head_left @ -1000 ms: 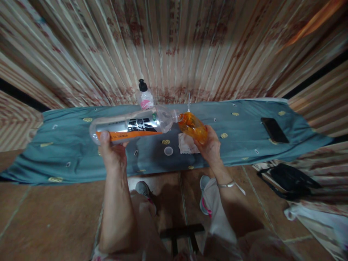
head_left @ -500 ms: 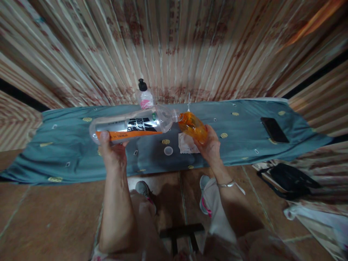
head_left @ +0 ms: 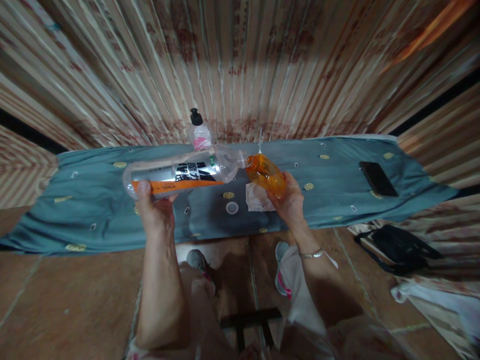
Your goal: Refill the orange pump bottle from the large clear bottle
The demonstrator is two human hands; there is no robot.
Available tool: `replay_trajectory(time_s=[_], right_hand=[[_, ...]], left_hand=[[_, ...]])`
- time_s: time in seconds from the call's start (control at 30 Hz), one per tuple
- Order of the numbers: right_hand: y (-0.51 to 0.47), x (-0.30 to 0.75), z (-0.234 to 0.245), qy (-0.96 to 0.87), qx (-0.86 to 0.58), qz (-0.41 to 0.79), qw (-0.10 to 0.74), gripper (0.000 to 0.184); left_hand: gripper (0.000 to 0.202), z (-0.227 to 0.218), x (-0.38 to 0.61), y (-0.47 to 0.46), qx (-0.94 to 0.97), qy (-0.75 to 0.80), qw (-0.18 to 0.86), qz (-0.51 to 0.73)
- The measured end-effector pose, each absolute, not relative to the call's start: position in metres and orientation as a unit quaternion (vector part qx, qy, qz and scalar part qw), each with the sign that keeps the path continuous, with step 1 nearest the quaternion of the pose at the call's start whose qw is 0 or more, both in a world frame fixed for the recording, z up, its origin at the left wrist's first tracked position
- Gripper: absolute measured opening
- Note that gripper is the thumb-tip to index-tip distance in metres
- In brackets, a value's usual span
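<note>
Two bottles: we are holding one in each hand above the teal tablecloth (head_left: 93,200), and their mouths are meeting in mid-air.
Left hand: our left hand (head_left: 152,212) is clamping the clear plastic bottle (head_left: 176,175) near its base, thumb pressing on the orange stripe of the label.
Right hand: our right hand (head_left: 288,202) is wrapping around the lower end of the small orange bottle (head_left: 265,175), fingers closed on it.
Long axis: the clear plastic bottle is lying almost level, base to our left, neck pointing right; the orange bottle is tilting, its mouth aiming up and left into that neck.
Meeting point: the two mouths are touching to the right of centre, just beside the right hand and well apart from the left hand, which is gripping the far end of the long bottle.
Contents: we cannot tell whether liquid is moving between them.
Under the bottles: a white cap (head_left: 232,207) and a folded white tissue (head_left: 257,197) are lying on the cloth, near each other.
Behind: a pink-labelled bottle with a black cap (head_left: 198,132) is standing upright at the back edge.
Far right: a dark phone (head_left: 378,179) is lying flat on the cloth.
</note>
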State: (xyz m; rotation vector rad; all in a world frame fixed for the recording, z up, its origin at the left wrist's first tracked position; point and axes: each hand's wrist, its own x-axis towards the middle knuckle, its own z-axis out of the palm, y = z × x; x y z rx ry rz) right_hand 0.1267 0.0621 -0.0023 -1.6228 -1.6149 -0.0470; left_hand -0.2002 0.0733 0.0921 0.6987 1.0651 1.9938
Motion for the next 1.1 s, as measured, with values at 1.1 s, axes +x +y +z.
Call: replay_trajectory(time_s=[1.1], right_hand=[[0.0635, 0.1262, -0.0055, -0.643, -0.642, -0.034, 0.416, 0.072]], left_hand=[[0.059, 0.0890, -0.2016, 0.0749, 0.280, 0.400, 0.373, 0.789]])
